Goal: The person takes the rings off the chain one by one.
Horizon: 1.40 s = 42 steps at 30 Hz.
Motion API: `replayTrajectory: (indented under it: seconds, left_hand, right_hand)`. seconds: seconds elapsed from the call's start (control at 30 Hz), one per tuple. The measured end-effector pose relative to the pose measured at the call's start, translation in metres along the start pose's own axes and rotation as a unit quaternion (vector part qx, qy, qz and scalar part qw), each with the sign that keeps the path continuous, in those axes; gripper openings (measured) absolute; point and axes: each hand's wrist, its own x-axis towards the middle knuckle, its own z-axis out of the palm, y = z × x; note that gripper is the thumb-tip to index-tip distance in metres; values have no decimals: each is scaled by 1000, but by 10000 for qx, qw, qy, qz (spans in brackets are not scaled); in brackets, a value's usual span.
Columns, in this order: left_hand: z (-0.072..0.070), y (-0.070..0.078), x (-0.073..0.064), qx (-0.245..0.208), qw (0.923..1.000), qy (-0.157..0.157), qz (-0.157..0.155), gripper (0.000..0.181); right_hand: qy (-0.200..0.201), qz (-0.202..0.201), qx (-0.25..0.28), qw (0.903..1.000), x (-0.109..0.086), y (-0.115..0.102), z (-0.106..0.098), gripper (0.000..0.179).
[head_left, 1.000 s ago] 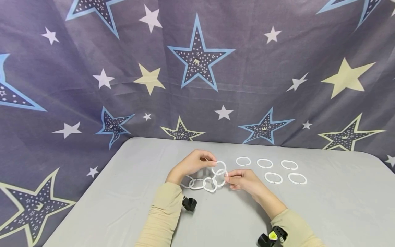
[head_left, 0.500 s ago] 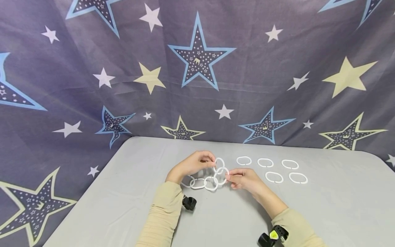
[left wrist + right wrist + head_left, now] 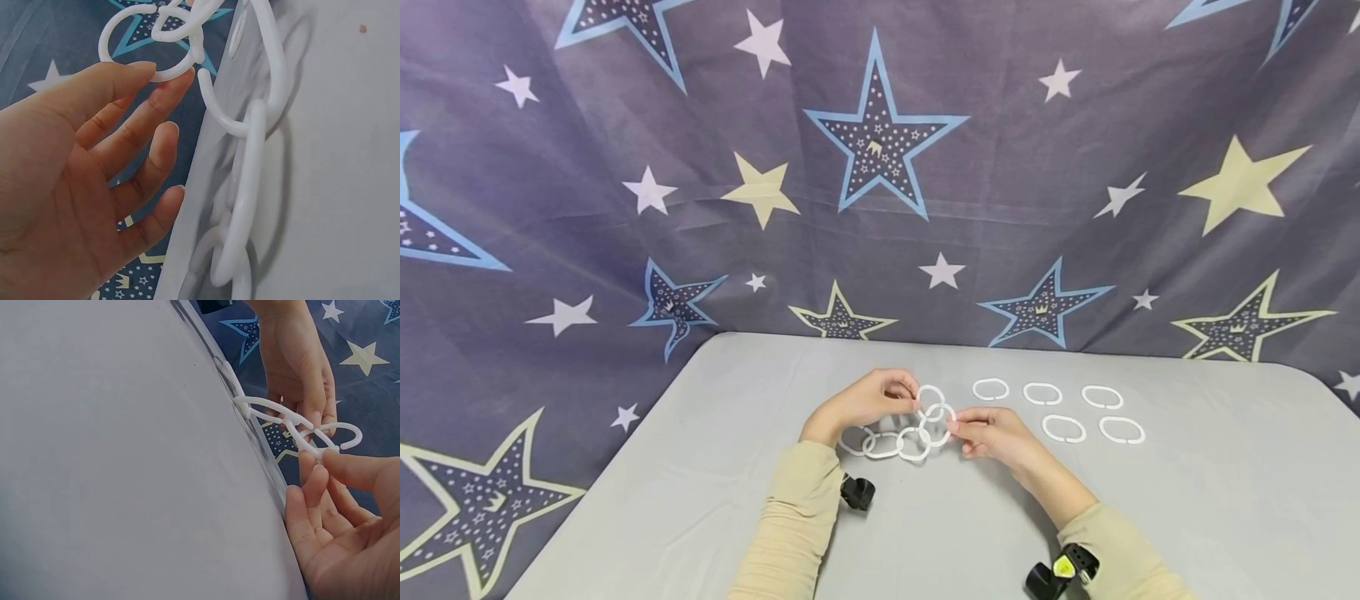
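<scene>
- The left hand [image 3: 869, 397] pinches the end link [image 3: 932, 387] of a white chain [image 3: 881, 457] between thumb and fingertips; in the left wrist view its two outer fingers stand apart from the link.
- The right hand [image 3: 997, 433] pinches the neighbouring link [image 3: 956, 416] between thumb and fingers, its fingertips covering part of the rim.
- The chain lies between the hands and runs to the left, below the left hand; the left wrist and forearm hide part of its leftmost visible link, so whether more follow cannot be told.
- The two held links overlap in the head view and appear to be looped through each other, though fingers and crossing rims make the join hard to read.
- At the top of the left wrist view, the right hand is cut off to a bit of fingertip; the lower links leave the bottom edge, overlapping and hard to separate.
- In the right wrist view, links cover part of the left hand's fingertips, and a dark object [image 3: 215, 304] is cut off at the top edge.
- Five loose links [image 3: 1063, 440] lie on the grey surface [image 3: 947, 542] right of the chain, three in the far row and two nearer, all in full sight.
- Both sleeves [image 3: 790, 517] run out of the lower edge, and the star-patterned cloth [image 3: 880, 250] behind is cropped.
</scene>
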Motion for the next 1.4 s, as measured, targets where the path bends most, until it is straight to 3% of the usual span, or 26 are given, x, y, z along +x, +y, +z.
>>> replayTrajectory:
  seconds: [0.17, 0.47, 1.4]
  left_hand:
    - [-1, -1, -1, -72, 9999, 53, -66, 9]
    - [-2, -4, -1, -120, 9996, 241, 43, 11]
    - [-2, -5, -2, -3, 9998, 194, 17, 11]
  right_hand:
    - [141, 202, -13, 9997, 1, -2, 1, 30]
    - [123, 175, 12, 9998, 2, 0, 1, 28]
    - [100, 168, 17, 9998, 4, 1, 0, 29]
